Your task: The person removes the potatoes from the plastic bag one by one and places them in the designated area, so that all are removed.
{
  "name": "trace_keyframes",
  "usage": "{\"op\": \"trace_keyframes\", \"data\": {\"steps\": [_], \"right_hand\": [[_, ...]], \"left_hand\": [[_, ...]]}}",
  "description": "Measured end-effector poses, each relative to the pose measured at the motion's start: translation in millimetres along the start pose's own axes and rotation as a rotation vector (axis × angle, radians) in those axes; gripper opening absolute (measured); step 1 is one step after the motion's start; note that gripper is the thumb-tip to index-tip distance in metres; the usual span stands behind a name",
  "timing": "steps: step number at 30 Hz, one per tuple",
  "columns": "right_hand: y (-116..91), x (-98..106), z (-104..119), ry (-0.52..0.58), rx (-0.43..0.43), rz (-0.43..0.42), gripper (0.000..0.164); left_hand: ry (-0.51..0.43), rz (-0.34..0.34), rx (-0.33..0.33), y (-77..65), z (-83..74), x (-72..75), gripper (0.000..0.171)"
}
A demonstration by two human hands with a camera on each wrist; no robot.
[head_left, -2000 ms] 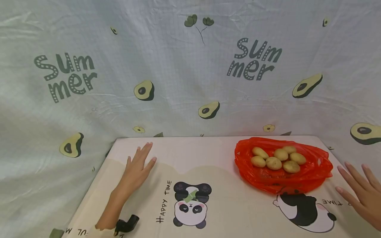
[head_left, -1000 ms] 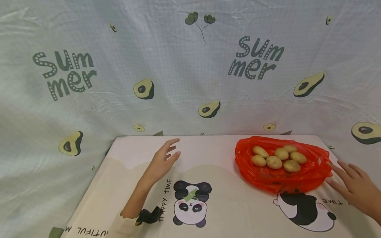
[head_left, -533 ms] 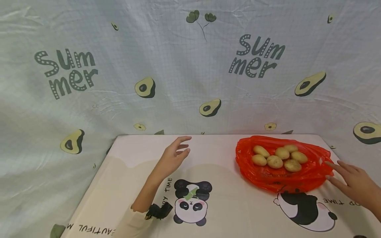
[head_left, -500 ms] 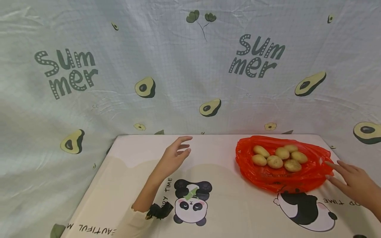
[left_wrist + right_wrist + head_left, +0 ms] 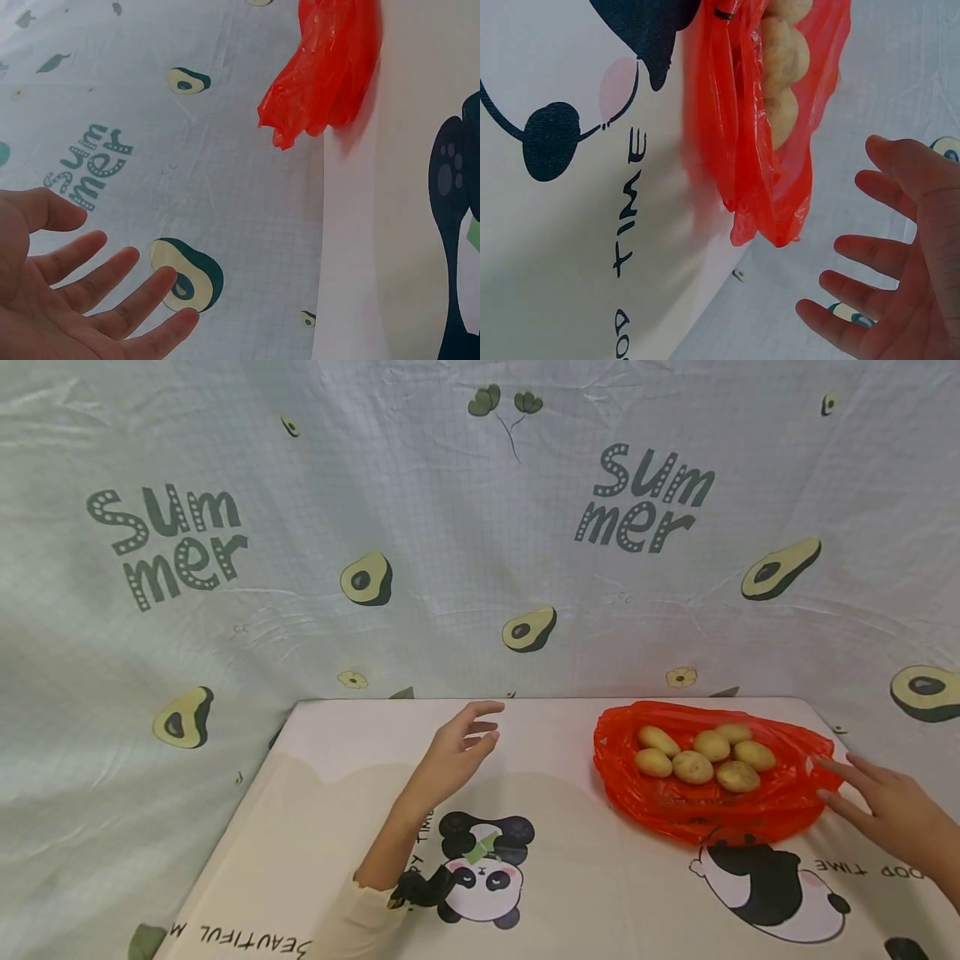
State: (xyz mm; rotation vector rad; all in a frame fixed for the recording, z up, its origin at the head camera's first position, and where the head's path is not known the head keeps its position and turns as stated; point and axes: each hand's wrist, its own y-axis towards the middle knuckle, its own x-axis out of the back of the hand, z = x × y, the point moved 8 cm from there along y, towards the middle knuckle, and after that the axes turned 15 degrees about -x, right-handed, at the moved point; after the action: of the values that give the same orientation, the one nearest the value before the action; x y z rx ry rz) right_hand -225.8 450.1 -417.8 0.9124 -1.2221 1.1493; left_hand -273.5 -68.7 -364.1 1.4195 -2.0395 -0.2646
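Observation:
An opened red plastic bag (image 5: 645, 806) lies on the right half of the table, its rim spread around several small yellow potatoes (image 5: 692, 767). My right hand (image 5: 888, 810) is held at the bag's right end, fingers spread and pointing at it; the right wrist view shows a gap between the fingers and the red plastic (image 5: 780, 202). My left hand (image 5: 453, 756) hovers over the table left of the bag, fingers loosely bent, holding nothing. In the left wrist view the left hand (image 5: 82, 292) appears palm visible, with the bag's end (image 5: 322, 75) farther off.
The table (image 5: 570, 877) has a pale cover printed with a panda (image 5: 487, 881) and a black-and-white dog (image 5: 772, 893). A hanging white cloth (image 5: 435, 493) with avocado prints rises behind the table's back edge. A black strap (image 5: 423, 887) sits on my left wrist.
My left hand has moved right across the table, its fingers bending from straight. My right hand has moved left to the bag's end. The bag and potatoes stay put.

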Motion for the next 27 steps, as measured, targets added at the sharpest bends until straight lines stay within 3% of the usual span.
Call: {"op": "trace_keyframes", "data": {"steps": [10,18,27], "right_hand": [[15.4,-3.6,-12.5,0.047,-0.007,0.073,0.079],[28.1,0.2,-8.8,0.105,0.008,0.089,0.084],[38.2,5.1,-1.3,0.139,0.042,0.11,0.076]], "left_hand": [[-0.019,0.064,-0.015,14.3,-9.3,-17.3,0.04],[-0.026,0.098,-0.031,21.1,-13.8,-28.5,0.039],[-0.019,0.137,-0.008,30.2,-16.6,-39.5,0.037]]}}
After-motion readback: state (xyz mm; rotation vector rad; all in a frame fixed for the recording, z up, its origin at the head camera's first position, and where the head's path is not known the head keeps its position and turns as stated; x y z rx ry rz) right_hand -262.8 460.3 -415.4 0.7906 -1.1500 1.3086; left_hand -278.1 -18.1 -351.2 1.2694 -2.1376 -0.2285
